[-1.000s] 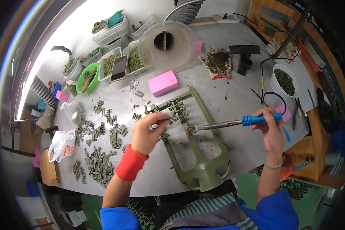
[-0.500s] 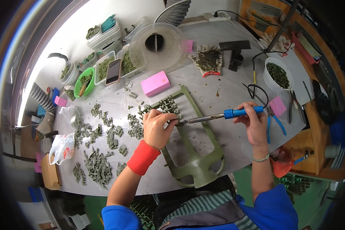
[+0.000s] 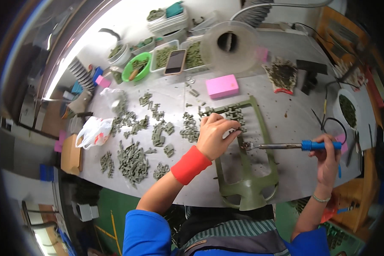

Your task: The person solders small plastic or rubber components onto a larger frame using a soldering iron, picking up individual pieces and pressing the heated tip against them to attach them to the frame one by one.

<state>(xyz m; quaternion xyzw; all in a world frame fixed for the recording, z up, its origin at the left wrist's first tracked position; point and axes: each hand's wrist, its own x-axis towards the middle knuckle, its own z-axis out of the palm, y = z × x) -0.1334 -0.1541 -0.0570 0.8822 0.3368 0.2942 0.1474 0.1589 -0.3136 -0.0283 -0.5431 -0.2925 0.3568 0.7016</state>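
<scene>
In my right hand (image 3: 325,160) is a soldering iron (image 3: 281,146) with a blue handle, held almost level. Its dark tip lies over the middle bar of an olive-green plastic frame (image 3: 266,121), just below my left thumb. My left hand (image 3: 217,134), with a red wristband, has its fingers curled and pressed together above the frame's upper left part. Anything pinched there is hidden or too small to name. Small green-grey parts (image 3: 234,112) cluster along the frame beside those fingertips.
Piles of small grey-green parts (image 3: 133,164) cover the table's left side. Behind them stand a green bowl (image 3: 136,67), clear tubs (image 3: 165,55), a phone (image 3: 175,62) and a pink block (image 3: 222,86). Right are a stained glove (image 3: 282,76) and a white bowl (image 3: 347,110).
My view has swung left, so the whole scene sits further right. The iron lies more level, and its tip has drawn slightly away from my left fingertips.
</scene>
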